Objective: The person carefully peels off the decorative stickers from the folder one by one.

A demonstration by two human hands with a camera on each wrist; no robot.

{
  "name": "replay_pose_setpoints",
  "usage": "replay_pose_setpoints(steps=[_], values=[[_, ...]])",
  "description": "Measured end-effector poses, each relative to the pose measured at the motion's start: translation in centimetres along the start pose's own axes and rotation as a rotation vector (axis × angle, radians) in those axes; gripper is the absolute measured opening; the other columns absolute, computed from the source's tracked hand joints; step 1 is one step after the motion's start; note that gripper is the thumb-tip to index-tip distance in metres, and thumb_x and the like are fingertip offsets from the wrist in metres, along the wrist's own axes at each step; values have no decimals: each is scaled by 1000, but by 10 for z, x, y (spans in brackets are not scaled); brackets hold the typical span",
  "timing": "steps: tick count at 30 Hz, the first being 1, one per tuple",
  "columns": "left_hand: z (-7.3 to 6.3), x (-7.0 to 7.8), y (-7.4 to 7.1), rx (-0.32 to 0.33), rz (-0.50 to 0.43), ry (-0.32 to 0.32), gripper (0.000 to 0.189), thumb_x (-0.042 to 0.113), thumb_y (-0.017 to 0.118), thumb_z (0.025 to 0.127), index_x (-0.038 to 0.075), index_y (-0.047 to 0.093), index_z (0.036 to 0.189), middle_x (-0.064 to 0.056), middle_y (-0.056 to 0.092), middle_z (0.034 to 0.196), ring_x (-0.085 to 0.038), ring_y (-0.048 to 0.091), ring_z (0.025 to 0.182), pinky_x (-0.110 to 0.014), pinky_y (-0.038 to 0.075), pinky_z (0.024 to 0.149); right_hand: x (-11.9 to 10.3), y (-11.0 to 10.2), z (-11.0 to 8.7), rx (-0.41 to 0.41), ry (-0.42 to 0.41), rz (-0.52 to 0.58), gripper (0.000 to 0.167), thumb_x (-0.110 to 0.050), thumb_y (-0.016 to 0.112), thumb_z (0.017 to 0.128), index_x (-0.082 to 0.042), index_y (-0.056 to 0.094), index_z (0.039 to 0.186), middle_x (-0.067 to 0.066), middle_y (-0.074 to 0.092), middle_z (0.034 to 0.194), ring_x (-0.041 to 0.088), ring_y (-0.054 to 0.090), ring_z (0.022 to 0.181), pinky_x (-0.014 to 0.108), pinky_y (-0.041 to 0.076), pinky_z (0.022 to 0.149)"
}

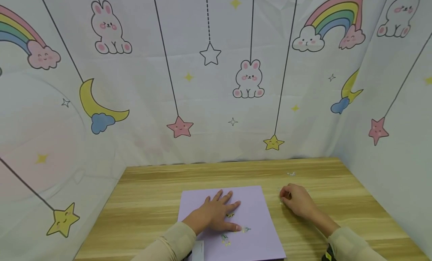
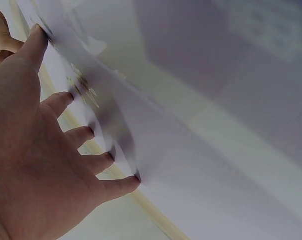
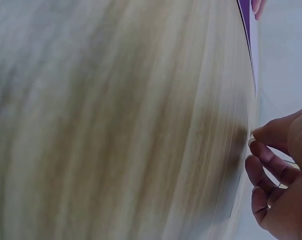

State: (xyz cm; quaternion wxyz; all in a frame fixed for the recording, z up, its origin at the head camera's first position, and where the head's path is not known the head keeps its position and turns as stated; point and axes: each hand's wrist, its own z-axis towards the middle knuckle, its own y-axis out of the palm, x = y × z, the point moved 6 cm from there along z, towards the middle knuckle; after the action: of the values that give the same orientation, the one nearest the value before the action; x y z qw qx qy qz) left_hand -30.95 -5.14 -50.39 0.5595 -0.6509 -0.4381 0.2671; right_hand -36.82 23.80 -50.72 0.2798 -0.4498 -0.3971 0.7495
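My left hand (image 1: 219, 214) lies with its fingers spread on a lilac sheet of card (image 1: 260, 246), pressing it to the table. Small yellow-and-green flower stickers (image 1: 225, 239) show on the card below the thumb, by the thumb tip and between the fingers. To the right of the card, my right hand (image 1: 297, 201) is low over the wooden table with its fingers curled. In the right wrist view its thumb and index tips meet at a thin clear sheet (image 3: 234, 200) lying on the wood. I cannot tell exactly what sits between the tips.
Small whitish marks (image 1: 291, 173) lie on the table (image 1: 152, 201) beyond the right hand. A pale rectangular object (image 1: 198, 250) overlaps the card's near edge beside the left sleeve. A printed cloth (image 1: 209, 141) with bunnies and stars stands behind the table and along both sides.
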Motion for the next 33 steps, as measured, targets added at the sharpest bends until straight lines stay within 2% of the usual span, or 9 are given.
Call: replay_pose_setpoints(steps=[10,15,19,25,28,33], values=[[2,-1,2,2,0,5,88,82,58,91,38,40,165,-3,23,176,-39,17,161,-68,28,120,2,-1,-1,34,-21,-22,14,1,74,92,-11,78,89,-7,61,82,7,53,73,29,50,66],[3,-2,2,-5,1,8,88,81,57,92,37,39,165,-4,22,176,-40,16,161,-69,27,120,1,-3,-1,63,-17,0,11,0,73,92,-7,79,98,-6,61,82,8,55,74,29,50,67],[1,-1,1,-1,-2,9,88,81,58,92,37,39,165,-5,23,176,-40,17,161,-69,27,120,-2,-5,-1,75,-5,25,16,-8,76,93,-4,76,109,-2,69,93,15,63,86,37,55,76],[0,-2,-1,3,-16,6,87,81,59,90,38,41,164,-3,24,176,-39,18,161,-68,28,120,-6,-7,-3,91,-11,33,43,-20,82,93,1,68,128,8,72,113,32,66,110,56,53,95],[0,-3,-1,0,-12,6,88,82,58,90,38,40,164,-2,23,176,-39,19,161,-68,28,120,-10,-9,-4,110,-35,30,50,-24,83,92,1,66,132,11,71,120,37,64,117,60,49,99],[1,-6,-2,12,-10,31,89,83,57,90,37,40,165,-3,25,175,-40,22,160,-69,30,119,-17,-10,-5,115,-61,47,51,-24,83,91,0,66,133,14,70,126,39,62,122,62,48,102]])
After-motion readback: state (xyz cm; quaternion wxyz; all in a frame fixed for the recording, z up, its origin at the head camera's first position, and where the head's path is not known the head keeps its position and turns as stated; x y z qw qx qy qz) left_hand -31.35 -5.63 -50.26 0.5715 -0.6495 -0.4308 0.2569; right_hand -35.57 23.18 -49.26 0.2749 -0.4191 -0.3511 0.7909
